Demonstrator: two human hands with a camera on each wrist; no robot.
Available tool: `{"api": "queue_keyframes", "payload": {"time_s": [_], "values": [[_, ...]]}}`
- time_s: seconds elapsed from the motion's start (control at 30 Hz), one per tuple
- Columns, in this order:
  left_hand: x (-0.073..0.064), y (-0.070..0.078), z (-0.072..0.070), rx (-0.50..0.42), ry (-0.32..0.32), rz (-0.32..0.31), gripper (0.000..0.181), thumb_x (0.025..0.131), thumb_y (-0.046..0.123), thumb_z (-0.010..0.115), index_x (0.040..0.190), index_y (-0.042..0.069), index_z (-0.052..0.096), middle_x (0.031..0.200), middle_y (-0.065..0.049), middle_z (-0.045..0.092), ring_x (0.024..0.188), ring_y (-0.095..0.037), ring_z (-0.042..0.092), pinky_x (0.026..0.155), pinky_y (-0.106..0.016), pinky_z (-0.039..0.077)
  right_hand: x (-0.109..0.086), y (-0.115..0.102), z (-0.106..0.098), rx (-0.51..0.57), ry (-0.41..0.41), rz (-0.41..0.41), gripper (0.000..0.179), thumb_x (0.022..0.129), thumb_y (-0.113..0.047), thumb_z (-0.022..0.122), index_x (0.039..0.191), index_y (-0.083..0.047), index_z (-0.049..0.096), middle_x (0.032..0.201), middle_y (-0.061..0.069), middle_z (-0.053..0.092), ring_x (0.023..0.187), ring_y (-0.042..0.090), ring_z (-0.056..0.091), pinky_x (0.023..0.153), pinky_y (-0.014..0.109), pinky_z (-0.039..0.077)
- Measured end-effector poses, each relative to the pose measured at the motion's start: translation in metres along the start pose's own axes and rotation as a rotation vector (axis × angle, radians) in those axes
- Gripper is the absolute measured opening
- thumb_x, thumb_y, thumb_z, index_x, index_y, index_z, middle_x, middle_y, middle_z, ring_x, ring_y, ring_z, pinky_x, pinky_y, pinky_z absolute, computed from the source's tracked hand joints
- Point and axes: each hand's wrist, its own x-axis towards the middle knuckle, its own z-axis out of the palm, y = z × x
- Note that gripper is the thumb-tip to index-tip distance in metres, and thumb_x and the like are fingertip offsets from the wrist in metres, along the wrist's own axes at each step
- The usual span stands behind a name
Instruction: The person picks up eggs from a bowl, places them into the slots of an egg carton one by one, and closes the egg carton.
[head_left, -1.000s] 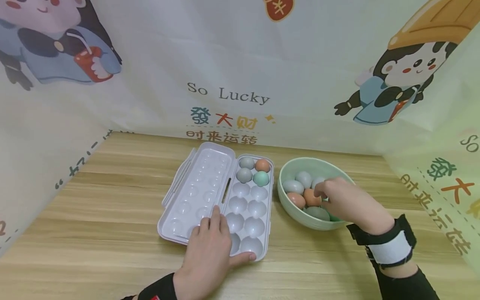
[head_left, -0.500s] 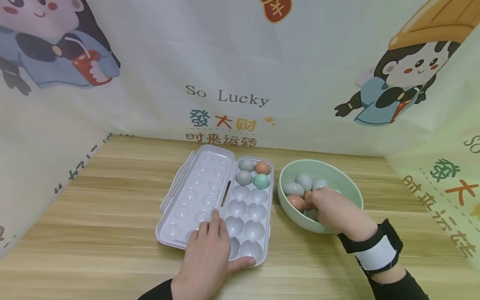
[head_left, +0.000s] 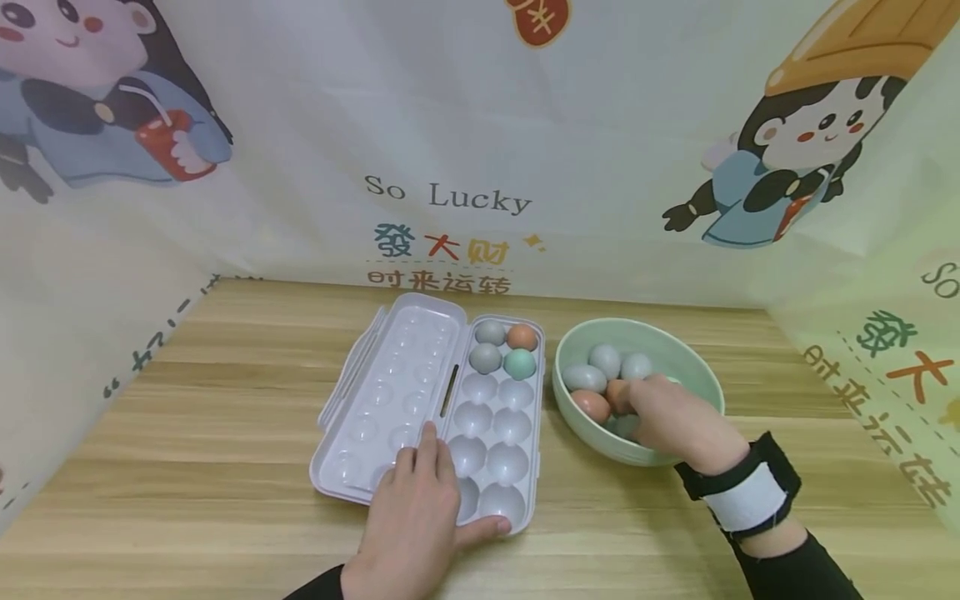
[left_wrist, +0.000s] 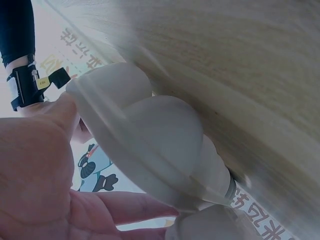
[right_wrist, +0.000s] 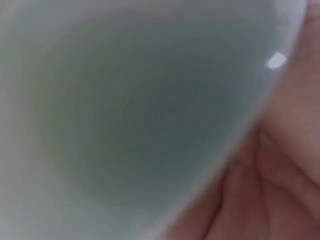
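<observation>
A pale lilac egg carton (head_left: pixel 531 467) lies opened out on the table, its dimpled lid (head_left: pixel 412 342) to the left. Two grey eggs, an orange egg (head_left: pixel 522 337) and a mint-green egg (head_left: pixel 520 363) fill the far cups. My left hand (head_left: pixel 416 508) rests on the carton's near part, fingers straight, thumb along the front edge. On the right, my right hand (head_left: pixel 678 421) reaches down into a light green bowl (head_left: pixel 697 367) of grey-blue and orange eggs. Its fingertips are hidden among an orange egg (head_left: pixel 617 396) and a grey-green egg (head_left: pixel 626 427); a hold cannot be made out.
The wooden table (head_left: pixel 202 467) runs back to a printed cloth backdrop (head_left: pixel 450 100), which also rises at both sides. The bowl stands close to the carton's right side. In the right wrist view the bowl's wall (right_wrist: pixel 140 115) fills most of the picture, blurred.
My right hand has gone lower and deeper into the bowl, then stayed nearly still over the last half second. My left hand keeps its place on the carton.
</observation>
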Motion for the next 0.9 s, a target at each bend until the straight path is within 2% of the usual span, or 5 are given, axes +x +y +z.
{"api": "queue_keyframes", "payload": {"time_s": [0.17, 0.37, 0.63, 0.9], "values": [[0.0002, -0.0008, -0.0001, -0.003, -0.003, -0.001, 0.108, 0.067, 0.080, 0.053, 0.116, -0.016, 0.054, 0.122, -0.028, 0.051, 0.086, -0.033, 0.053, 0.065, -0.038, 0.046, 0.0013, 0.0038, 0.0020, 0.032, 0.000, -0.052, 0.027, 0.069, 0.006, 0.062, 0.073, -0.014, 0.044, 0.063, -0.005, 0.035, 0.061, 0.015, 0.035, 0.055, 0.026, 0.029], [-0.0011, -0.0014, -0.0002, 0.005, -0.007, -0.006, 0.109, 0.067, 0.081, 0.052, 0.117, -0.016, 0.054, 0.123, -0.028, 0.050, 0.087, -0.033, 0.053, 0.065, -0.039, 0.045, 0.0043, 0.0083, 0.0050, 0.033, -0.016, -0.102, 0.026, 0.072, 0.001, 0.065, 0.077, -0.017, 0.047, 0.064, -0.006, 0.040, 0.058, 0.012, 0.038, 0.052, 0.024, 0.032], [-0.0010, -0.0010, 0.0012, 0.010, 0.015, -0.002, 0.109, 0.066, 0.081, 0.053, 0.116, -0.016, 0.054, 0.123, -0.028, 0.050, 0.087, -0.033, 0.053, 0.065, -0.038, 0.046, 0.0077, 0.0084, 0.0050, 0.050, -0.047, -0.031, 0.024, 0.069, 0.003, 0.060, 0.079, -0.015, 0.049, 0.067, -0.003, 0.045, 0.059, 0.014, 0.041, 0.052, 0.025, 0.034], [-0.0009, -0.0007, 0.0014, 0.010, 0.023, 0.001, 0.108, 0.066, 0.081, 0.054, 0.114, -0.015, 0.055, 0.121, -0.028, 0.051, 0.085, -0.032, 0.053, 0.063, -0.037, 0.045, 0.0081, 0.0100, 0.0055, 0.047, -0.080, 0.004, 0.021, 0.069, 0.000, 0.059, 0.081, -0.012, 0.047, 0.067, -0.001, 0.044, 0.061, 0.016, 0.043, 0.053, 0.026, 0.036]]}}
